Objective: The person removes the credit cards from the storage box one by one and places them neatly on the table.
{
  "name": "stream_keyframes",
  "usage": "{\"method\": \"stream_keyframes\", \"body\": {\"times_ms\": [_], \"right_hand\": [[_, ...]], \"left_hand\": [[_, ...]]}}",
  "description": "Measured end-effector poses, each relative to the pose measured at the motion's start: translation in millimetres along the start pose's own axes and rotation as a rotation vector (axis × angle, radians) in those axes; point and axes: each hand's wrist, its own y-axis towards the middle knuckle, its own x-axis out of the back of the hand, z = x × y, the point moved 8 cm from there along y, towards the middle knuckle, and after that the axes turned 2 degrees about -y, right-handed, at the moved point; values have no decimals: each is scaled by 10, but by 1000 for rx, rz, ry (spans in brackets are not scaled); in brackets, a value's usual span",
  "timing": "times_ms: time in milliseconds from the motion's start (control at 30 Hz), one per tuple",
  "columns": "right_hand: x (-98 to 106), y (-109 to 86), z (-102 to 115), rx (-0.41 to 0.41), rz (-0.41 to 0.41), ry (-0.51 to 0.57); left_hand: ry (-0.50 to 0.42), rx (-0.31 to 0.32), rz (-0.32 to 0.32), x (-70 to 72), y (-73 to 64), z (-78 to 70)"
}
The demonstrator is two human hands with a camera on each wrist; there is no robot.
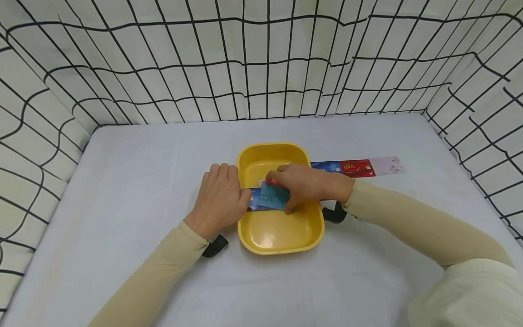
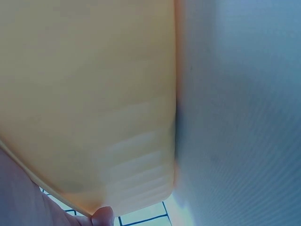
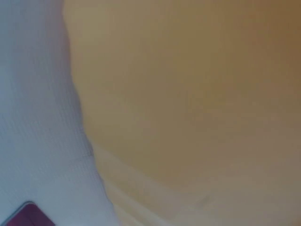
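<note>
A yellow plastic basin point(image 1: 282, 238) sits on the white tabletop in front of me. My left hand point(image 1: 216, 197) grips its left rim, thumb over the edge; a fingertip shows against the outer wall point(image 2: 94, 117) in the left wrist view. Reaching in over the right rim, my right hand point(image 1: 304, 184) pinches a teal card point(image 1: 271, 196) between thumb and fingers. Under that card lies a blue card point(image 1: 254, 200), and part of a pinkish-red card point(image 1: 261, 182) shows behind it. The right wrist view is filled mostly by the basin's yellow side point(image 3: 188, 103).
To the right of the basin, a blue card point(image 1: 327, 166), a red VIP card point(image 1: 357, 168) and a pale pink card point(image 1: 387, 165) lie in a row. Black wire grid panels point(image 1: 267, 63) stand around the back and sides of the table.
</note>
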Motion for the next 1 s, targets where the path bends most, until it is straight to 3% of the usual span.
{"method": "stream_keyframes", "body": {"times_ms": [567,1000], "right_hand": [[36,-75,36,99,-60,10],[104,-86,17,205,-6,85]], "left_hand": [[-16,4,9,-3,-6,-4],[-19,8,14,-5,-10,-1]]}}
